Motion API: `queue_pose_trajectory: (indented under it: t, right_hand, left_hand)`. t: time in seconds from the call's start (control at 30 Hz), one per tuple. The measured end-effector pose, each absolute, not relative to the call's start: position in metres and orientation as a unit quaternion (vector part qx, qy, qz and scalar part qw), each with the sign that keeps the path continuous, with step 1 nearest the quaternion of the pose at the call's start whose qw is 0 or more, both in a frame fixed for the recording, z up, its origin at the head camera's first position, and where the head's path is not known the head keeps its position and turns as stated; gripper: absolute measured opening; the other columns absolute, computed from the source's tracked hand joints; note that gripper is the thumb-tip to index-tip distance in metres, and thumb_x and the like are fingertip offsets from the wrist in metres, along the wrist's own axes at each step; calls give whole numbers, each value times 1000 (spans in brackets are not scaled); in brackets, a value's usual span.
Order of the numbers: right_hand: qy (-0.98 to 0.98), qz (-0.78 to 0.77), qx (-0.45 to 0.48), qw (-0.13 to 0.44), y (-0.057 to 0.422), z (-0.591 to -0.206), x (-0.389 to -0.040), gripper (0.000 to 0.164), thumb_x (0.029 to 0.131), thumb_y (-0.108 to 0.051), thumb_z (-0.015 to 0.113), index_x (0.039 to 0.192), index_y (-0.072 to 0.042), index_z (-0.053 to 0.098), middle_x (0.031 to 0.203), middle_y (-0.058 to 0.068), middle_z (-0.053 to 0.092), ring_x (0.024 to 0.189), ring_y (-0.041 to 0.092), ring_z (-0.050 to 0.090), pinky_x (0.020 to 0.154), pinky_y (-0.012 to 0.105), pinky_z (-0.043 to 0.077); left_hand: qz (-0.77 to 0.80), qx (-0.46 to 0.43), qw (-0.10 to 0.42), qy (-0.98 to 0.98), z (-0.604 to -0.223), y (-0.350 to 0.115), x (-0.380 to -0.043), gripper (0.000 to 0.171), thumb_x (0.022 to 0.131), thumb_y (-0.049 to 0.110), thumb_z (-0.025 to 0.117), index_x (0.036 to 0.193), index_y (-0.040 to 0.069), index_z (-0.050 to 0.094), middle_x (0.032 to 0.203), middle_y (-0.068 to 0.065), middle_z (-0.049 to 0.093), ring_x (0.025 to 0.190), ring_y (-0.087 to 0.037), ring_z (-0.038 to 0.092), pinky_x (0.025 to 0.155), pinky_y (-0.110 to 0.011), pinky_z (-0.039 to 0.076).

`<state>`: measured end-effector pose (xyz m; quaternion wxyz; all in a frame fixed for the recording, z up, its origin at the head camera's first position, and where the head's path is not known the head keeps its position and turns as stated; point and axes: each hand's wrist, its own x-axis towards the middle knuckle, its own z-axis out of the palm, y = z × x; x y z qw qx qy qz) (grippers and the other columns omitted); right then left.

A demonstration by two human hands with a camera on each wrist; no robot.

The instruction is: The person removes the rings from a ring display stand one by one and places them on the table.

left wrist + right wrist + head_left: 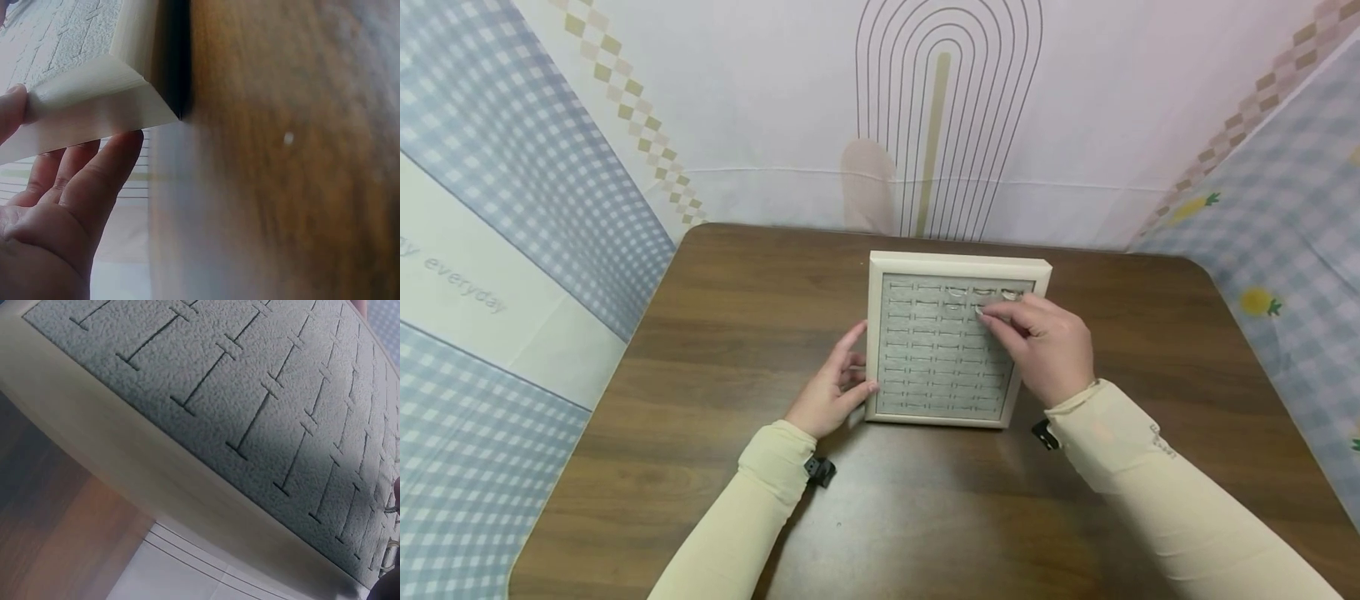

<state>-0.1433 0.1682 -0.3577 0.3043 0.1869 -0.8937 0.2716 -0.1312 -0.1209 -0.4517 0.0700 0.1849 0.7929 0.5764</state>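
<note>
A square ring display board (959, 257) with a cream frame and a grey slotted pad stands tilted on the table. My left hand (835, 392) grips its left edge, thumb on the front of the frame and fingers (103, 175) on the side and behind. Near the top right of the pad, my right hand (1054, 346) pinches a small silver ring (979, 310) at a slot in the second row. Several other rings sit in slots around it, among them one ring (957, 292) in the top row. Close by the fingertips, the right wrist view catches a ring (391, 510).
The brown wooden table (737, 333) has rounded far corners. Behind it hangs a white patterned cloth (760, 100), with blue checked cloth (1300, 250) at both sides. Black wrist cameras (820, 472) sit on both sleeves.
</note>
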Motion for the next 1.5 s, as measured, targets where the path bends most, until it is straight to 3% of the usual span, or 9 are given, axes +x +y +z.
queue_pose_trajectory:
  t: [0.8,1.13,1.5]
  right_hand:
    - [-891,272,194,308,174,-357,-134,9,81,-10,85,89,-10,81,66,-4,57,57,6,40,51,20,30]
    - [-903,275,174,280,187,-363,-121,11,78,-10,87,86,-11,80,60,-9,43,55,5,35,49,19,27]
    - [-907,286,141,275,213,-379,-105,10,77,-11,88,82,-14,79,60,-11,46,56,4,38,52,17,30]
  left_hand:
    - [569,183,62,800,-452,-120,-132,90,94,1,69,161,27,16,119,-22,64,105,-34,67,92,-47,55]
    - [570,174,71,800,-452,-119,-131,91,94,2,69,162,27,14,119,-21,64,106,-33,66,93,-48,54]
    - [578,179,72,793,-452,-119,-131,91,94,1,69,162,25,14,119,-22,63,106,-34,66,95,-48,54]
